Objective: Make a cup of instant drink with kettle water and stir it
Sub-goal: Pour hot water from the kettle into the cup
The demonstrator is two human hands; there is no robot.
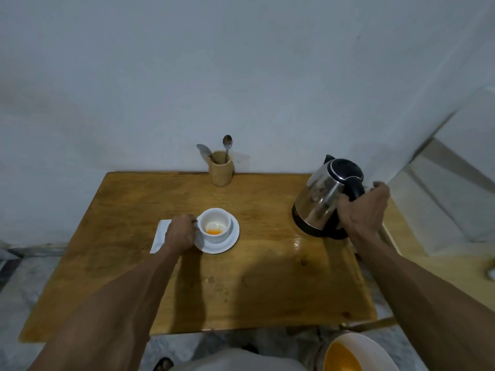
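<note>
Head view, right hand [364,210] grip closed on kettle [325,198] handle; left hand [180,232] pinching cup [215,224] handle

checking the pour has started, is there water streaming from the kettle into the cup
No, the steel kettle with black lid is tilted but sits apart from the white ceramic cup, which holds only orange powder.

Dim, bluish light fills the scene; soft shadows of the arms fall across the wooden table [241,290], a small glare patch gleams beside the kettle [325,199], and wide-angle distortion bends the soft, slightly blurred edges.
</note>
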